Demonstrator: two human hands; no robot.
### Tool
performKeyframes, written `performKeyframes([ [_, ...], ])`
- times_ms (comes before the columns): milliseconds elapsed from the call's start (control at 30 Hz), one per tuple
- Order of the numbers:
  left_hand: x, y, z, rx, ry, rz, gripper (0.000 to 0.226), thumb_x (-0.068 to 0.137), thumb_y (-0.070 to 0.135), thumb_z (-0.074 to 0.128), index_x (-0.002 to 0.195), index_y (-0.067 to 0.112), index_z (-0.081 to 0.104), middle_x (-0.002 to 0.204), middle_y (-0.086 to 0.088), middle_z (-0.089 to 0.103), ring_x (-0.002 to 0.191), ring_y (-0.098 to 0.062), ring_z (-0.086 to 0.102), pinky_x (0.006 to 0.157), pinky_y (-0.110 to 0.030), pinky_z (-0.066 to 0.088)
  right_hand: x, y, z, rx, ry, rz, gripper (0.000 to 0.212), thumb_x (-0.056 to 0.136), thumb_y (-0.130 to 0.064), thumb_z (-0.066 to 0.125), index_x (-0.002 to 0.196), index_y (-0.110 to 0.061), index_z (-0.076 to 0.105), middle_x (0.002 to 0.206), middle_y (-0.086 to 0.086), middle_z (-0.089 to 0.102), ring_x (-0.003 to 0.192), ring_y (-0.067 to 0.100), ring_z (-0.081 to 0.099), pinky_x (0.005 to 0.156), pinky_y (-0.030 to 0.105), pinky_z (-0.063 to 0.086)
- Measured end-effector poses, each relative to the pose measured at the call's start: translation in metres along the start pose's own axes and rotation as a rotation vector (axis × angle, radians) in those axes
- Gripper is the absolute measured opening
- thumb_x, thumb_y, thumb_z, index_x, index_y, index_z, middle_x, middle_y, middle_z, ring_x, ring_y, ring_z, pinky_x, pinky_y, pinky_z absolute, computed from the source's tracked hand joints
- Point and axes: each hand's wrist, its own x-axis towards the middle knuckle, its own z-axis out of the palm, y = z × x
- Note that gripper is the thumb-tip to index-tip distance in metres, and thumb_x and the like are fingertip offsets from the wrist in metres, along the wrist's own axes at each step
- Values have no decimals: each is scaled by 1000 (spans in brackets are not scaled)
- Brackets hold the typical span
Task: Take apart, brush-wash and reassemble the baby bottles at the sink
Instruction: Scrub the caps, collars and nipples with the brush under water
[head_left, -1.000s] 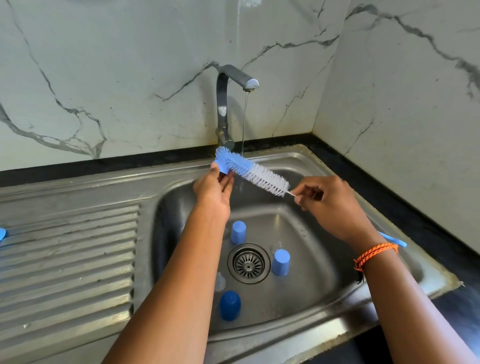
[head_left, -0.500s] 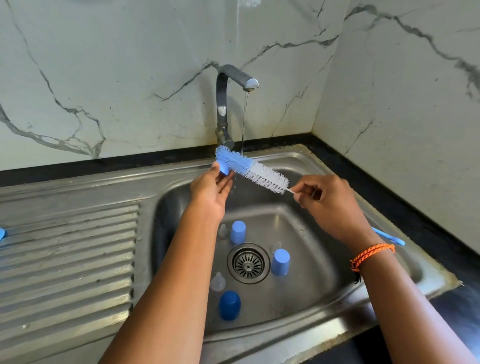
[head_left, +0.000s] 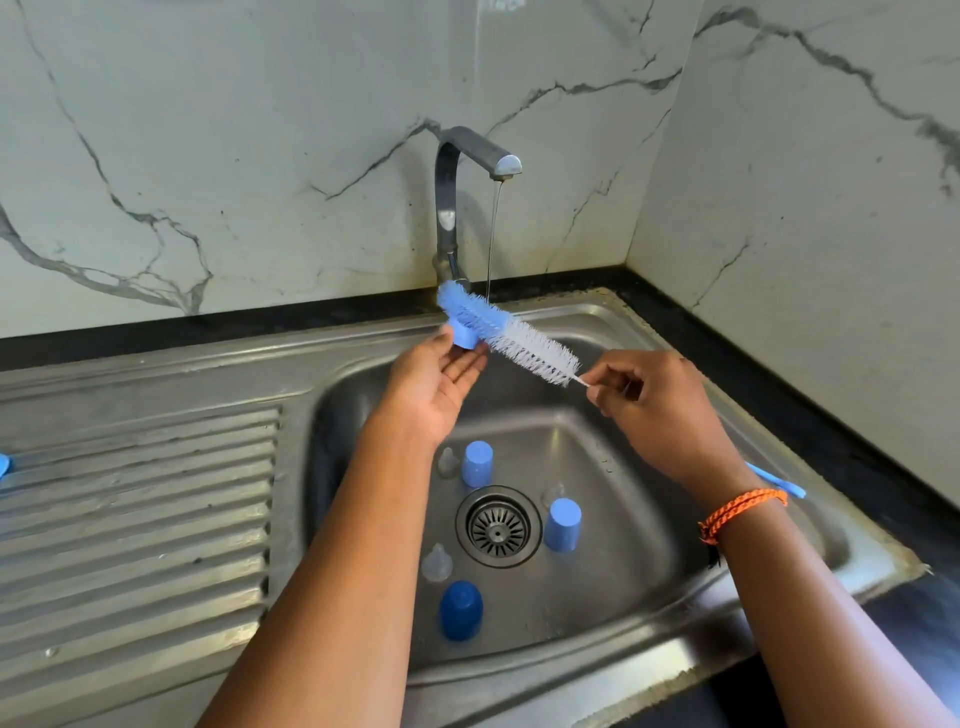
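The left hand (head_left: 434, 387) is raised over the back edge of the sink (head_left: 649, 660) basin, palm up, its fingers and thumb pinching a small blue screw ring (head_left: 462, 335) from one of the bottles. The right hand (head_left: 657, 415) hangs over the basin's right side, fingers curled round the thin stem of the bottle brush (head_left: 506, 338), whose blue-and-white bristle head slants up and to the left so that its blue part lies against the ring; the blue handle end (head_left: 776, 480) pokes out behind the wrist near the sink's right edge. A thin stream of water falls from the tap (head_left: 475, 156) just behind the bristles. Down on the basin floor, round the drain (head_left: 497, 526), stand two light-blue caps (head_left: 477, 462), a darker blue cap (head_left: 461, 609) toward the front edge, and several clear teats (head_left: 436, 564); no bottle bodies are in view. The step in hand looks like the brush-washing of a loose part, with the bottles already apart. Next, the ring probably wants turning in the fingertips so the bristles reach its thread all round, then a rinse under the stream before the parts below take their turn.
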Motion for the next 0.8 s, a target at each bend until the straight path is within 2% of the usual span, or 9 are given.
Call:
performKeyframes([
  [100,-9,-7,7,153,-148,-95,32,106,7,55,136,-1,57,119,-23,74,102,-33,76,85,-40,64,0,0,2,18,39,3,14,94,-9,70,91,-22,76,71,0,68,71,20,60,67,31,47],
  [200,-10,-7,8,181,-195,-86,32,104,4,56,136,8,60,118,-19,76,105,-32,76,92,-40,62,0,3,-2,40,50,8,17,94,-8,70,88,-23,75,70,1,67,69,19,57,63,27,44],
  [267,-7,-3,6,130,-155,-35,27,104,6,57,129,15,63,114,-17,77,103,-32,77,96,-40,59,0,4,-3,47,52,16,18,93,-8,71,87,-24,75,69,-1,67,69,17,57,63,23,43],
  [333,-5,-1,6,74,-88,17,20,105,11,57,121,15,67,112,-19,77,99,-32,77,97,-40,59,0,2,-3,64,55,15,17,93,-8,72,88,-23,76,69,-3,68,69,15,59,62,19,43],
  [467,-3,-2,8,7,10,60,26,103,14,63,126,3,62,123,-25,71,106,-34,74,94,-41,60,0,-1,0,64,31,13,15,94,-9,71,89,-23,75,70,-3,68,68,15,60,66,27,47],
  [567,-4,-4,8,32,46,51,27,99,21,70,119,3,65,118,-23,74,105,-34,75,92,-42,61,0,-1,1,65,25,21,15,94,-9,71,89,-23,75,70,-1,68,68,17,60,66,28,47],
  [667,-3,-6,6,75,40,41,33,95,23,75,121,3,68,112,-20,77,104,-31,76,94,-40,60,0,-2,2,61,18,22,15,95,-9,71,90,-22,75,71,-1,68,69,19,60,68,34,49],
  [800,-3,-7,7,55,47,34,36,92,20,79,120,0,67,111,-20,77,106,-31,76,95,-39,60,-1,-2,0,50,-6,11,14,94,-8,71,89,-21,75,70,1,68,70,21,61,69,34,49],
])
